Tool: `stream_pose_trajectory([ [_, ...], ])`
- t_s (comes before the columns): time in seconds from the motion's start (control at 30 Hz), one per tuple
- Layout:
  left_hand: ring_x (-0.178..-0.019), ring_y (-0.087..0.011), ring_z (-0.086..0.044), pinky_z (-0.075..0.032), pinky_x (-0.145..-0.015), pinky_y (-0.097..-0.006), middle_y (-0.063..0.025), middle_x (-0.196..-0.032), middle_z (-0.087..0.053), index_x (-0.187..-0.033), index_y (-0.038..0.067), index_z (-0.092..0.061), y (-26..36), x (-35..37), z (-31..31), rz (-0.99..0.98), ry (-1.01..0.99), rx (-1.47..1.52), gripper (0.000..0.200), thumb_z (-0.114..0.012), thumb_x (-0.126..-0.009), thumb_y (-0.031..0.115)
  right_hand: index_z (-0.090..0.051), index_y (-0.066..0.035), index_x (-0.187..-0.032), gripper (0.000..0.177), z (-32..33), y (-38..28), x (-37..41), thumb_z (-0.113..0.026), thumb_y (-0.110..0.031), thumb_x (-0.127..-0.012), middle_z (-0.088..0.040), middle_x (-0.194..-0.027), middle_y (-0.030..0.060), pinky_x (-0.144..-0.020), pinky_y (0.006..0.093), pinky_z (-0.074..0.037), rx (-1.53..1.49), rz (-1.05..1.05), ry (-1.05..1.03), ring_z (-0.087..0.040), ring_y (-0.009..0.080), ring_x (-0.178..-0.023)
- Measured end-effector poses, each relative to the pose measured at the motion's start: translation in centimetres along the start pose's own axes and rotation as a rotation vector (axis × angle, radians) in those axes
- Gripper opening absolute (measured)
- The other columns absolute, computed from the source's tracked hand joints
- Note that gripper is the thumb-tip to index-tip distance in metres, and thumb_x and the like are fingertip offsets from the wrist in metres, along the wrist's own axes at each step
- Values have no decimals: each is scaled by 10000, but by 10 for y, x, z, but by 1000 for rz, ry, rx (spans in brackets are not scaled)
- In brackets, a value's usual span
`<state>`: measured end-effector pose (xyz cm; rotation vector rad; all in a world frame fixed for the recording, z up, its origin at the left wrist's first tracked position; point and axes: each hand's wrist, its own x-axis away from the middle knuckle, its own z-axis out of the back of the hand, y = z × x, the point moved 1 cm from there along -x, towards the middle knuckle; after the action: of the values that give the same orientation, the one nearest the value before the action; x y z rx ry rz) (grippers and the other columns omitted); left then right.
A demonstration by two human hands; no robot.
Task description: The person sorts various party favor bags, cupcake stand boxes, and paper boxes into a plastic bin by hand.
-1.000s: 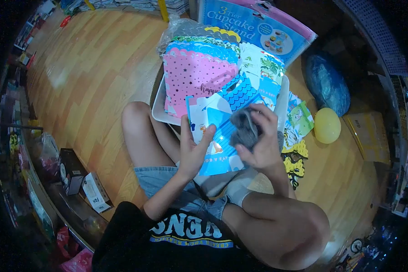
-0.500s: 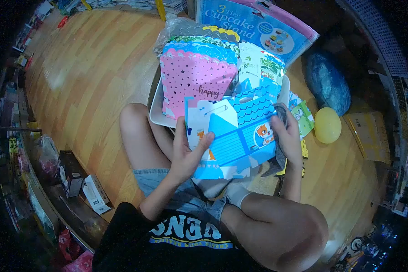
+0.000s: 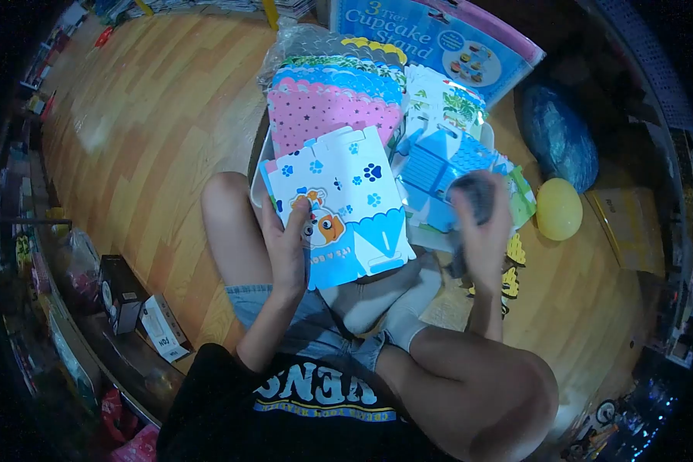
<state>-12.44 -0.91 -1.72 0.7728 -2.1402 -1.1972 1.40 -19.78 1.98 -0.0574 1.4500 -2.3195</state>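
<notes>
My left hand (image 3: pixel 287 248) grips a flat white-and-blue cardboard box blank (image 3: pixel 346 204) printed with paw prints and an orange dog, holding it up over my lap. My right hand (image 3: pixel 485 227) is closed on a grey cloth (image 3: pixel 473 196) and hovers over a blue wave-pattern blank (image 3: pixel 439 173). Behind lies a pink star-pattern blank (image 3: pixel 323 115) on a stack of similar blanks inside a white tray (image 3: pixel 259 179).
A "3 Tier Cupcake Stand" pack (image 3: pixel 439 38) leans at the back. A yellow balloon (image 3: pixel 558 209), a blue bag (image 3: pixel 558 138) and a cardboard box (image 3: pixel 631 231) lie right. Small boxes (image 3: pixel 138 308) sit left on the wooden floor. My legs are crossed below.
My left hand has turned the blank over, so the paw-print side faces up and it sits further left. My right hand let go of it and moved right with the grey cloth.
</notes>
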Motion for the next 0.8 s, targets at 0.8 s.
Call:
stream_pose_trajectory([
  [0.8,-1022,-152,-487,-424,-852,-288,-100,-1143,-459,-1254,33,-277,-17,31,-19,61,-156,94,385,-408,-910,147,-337,-53,-1286,618,-48,-9,16,-575,-273,-760,-319,-1341,134,-992,436,-229,520,569,-498,-310,286,-1227],
])
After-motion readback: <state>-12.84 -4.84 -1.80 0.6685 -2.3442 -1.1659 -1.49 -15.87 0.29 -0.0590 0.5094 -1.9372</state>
